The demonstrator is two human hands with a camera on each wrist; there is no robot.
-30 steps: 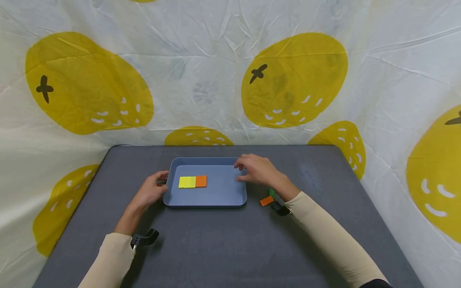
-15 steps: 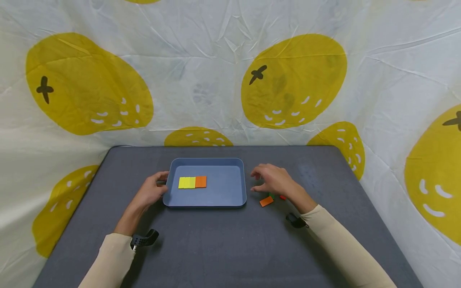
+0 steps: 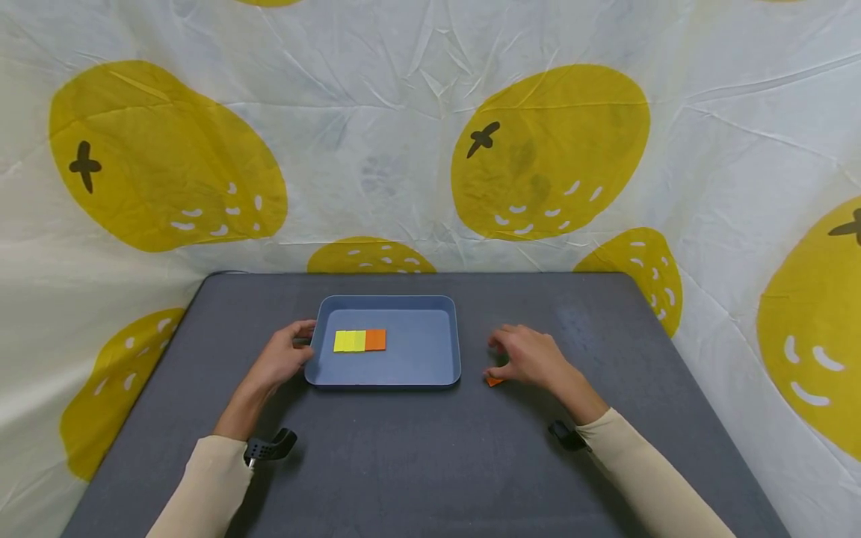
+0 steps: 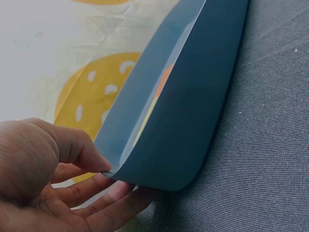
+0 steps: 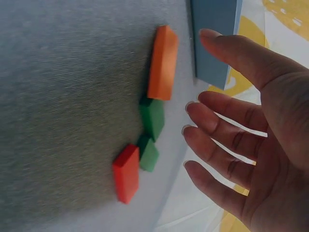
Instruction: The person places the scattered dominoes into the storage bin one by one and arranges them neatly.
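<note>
A shallow blue tray [image 3: 417, 362] lies on the dark table. Inside it, a yellow block piece [image 3: 349, 341] with faint seams sits flush against an orange block [image 3: 375, 340]. At the tray's left end, my left hand [image 3: 279, 356] holds the rim, thumb on the edge and fingers against the outer wall. My right hand [image 3: 534, 357] hovers right of the tray, fingers loosely bent and holding nothing. Beneath it, the right wrist view has another orange block [image 5: 163, 65], two green blocks [image 5: 152, 118] and a red block [image 5: 126, 174] in a row on the cloth.
The grey table [image 3: 403, 463] has its far edge against a white curtain [image 3: 377, 172] printed with yellow fruit. Black wrist straps [image 3: 270, 444] sit on both forearms. The right part of the tray floor shows bare.
From above the tray's right edge, my right hand has moved right and toward me, over the loose blocks, now covering most of them in the head view. The left hand and tray stay put.
</note>
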